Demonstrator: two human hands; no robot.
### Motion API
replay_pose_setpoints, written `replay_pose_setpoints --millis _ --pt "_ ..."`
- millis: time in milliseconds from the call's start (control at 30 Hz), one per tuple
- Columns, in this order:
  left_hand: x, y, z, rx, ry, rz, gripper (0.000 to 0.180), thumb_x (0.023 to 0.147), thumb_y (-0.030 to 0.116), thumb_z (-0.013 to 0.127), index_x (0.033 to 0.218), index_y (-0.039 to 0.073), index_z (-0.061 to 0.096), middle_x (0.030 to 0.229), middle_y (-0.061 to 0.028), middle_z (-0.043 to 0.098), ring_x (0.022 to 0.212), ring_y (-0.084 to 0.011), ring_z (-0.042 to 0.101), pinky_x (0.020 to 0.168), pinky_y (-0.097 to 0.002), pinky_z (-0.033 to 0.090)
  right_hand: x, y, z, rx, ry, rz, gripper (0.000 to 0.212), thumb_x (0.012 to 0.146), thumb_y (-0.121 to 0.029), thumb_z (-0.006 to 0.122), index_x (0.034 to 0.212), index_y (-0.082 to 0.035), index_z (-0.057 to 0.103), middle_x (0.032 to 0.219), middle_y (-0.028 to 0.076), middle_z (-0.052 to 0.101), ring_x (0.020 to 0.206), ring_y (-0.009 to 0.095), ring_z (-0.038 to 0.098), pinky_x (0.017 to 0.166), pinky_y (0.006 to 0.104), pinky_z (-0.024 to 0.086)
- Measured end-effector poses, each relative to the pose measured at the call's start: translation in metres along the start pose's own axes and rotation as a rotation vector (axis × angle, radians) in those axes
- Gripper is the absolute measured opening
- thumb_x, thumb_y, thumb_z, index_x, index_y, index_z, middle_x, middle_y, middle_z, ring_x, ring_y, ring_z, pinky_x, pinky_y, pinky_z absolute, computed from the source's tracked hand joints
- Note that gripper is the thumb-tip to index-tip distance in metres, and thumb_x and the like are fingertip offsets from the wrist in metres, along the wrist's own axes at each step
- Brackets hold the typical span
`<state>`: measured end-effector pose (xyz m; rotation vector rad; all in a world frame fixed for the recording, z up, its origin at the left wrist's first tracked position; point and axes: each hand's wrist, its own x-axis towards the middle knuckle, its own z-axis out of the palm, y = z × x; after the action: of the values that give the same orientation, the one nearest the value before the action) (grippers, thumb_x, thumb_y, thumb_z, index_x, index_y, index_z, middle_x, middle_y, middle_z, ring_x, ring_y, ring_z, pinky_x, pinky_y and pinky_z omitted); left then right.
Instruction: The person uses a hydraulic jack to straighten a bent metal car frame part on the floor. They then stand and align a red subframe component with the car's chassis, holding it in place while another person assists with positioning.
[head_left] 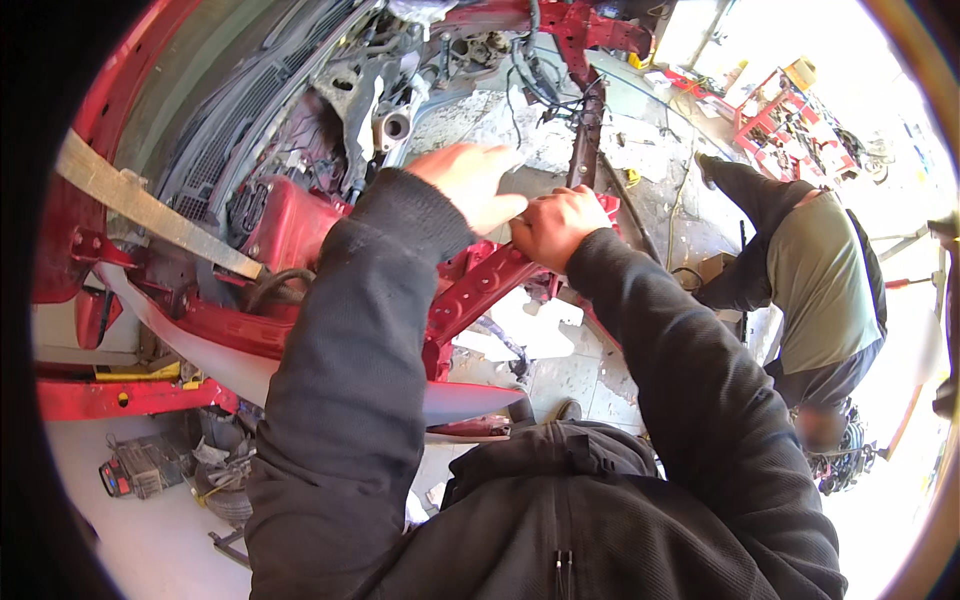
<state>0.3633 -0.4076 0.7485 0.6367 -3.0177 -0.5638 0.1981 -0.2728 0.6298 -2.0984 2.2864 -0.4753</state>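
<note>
Both my arms reach forward over the stripped front of a red car. My left hand (pixel 470 183) is open, its fingers stretched out and its thumb reaching to the knuckles of my right hand. My right hand (pixel 562 228) is closed in a fist shape above the end of a red frame rail (pixel 485 292). Whatever it may grip is hidden under the fingers. Beyond it a dark red crossbar (pixel 588 130) runs away from me, with black wiring (pixel 540 92) beside it.
Left are a windshield cowl (pixel 205 150), a wooden bar (pixel 150 208), and a metal bracket with a pipe opening (pixel 392 128). A bent-over person (pixel 825 290) works at right. Behind stands a red tool cart (pixel 795 130). Loose parts (pixel 150 468) lie on the floor at lower left.
</note>
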Motion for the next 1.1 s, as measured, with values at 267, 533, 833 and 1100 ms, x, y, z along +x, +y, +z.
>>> replay_pose_setpoints --millis 267,533,833,1100 --pt "0.001 -0.016 0.004 -0.145 -0.138 -0.048 0.065 0.1 0.025 0.082 0.157 0.002 0.062 0.135 -0.0267 0.077 0.108 -0.0281 0.079 0.098 -0.0413 0.062 -0.009 0.003 0.007 0.111 0.172 0.005 0.033 0.087 -0.043 0.075 0.088 -0.011 0.081 0.09 0.013 0.077 0.095 0.035 0.077 0.089 0.0527 0.056" --pt "0.003 -0.019 0.006 -0.162 -0.235 -0.173 0.064 0.102 0.008 0.074 0.164 0.003 0.056 0.143 -0.0255 0.074 0.108 -0.0242 0.076 0.099 -0.04 0.061 -0.008 0.0 0.021 0.132 0.267 0.062 0.035 0.081 -0.042 0.075 0.092 -0.012 0.089 0.108 0.013 0.081 0.11 0.031 0.073 0.092 0.0456 0.053" --pt "0.005 -0.026 0.009 -0.146 -0.246 -0.15 0.064 0.102 0.007 0.074 0.164 0.003 0.056 0.146 -0.0251 0.073 0.108 -0.0226 0.076 0.1 -0.0392 0.06 -0.009 0.001 0.023 0.119 0.277 0.057 0.033 0.08 -0.042 0.074 0.086 -0.012 0.087 0.099 0.011 0.08 0.101 0.031 0.073 0.088 0.046 0.051" --pt "0.006 -0.036 0.006 -0.174 -0.255 -0.089 0.062 0.103 0.015 0.078 0.16 0.0 0.058 0.138 -0.0203 0.075 0.115 -0.0268 0.075 0.102 -0.0396 0.059 -0.008 0.004 0.008 0.072 0.071 0.023 0.037 0.094 -0.045 0.069 0.099 -0.012 0.084 0.104 0.015 0.079 0.11 0.035 0.075 0.097 0.0542 0.055"
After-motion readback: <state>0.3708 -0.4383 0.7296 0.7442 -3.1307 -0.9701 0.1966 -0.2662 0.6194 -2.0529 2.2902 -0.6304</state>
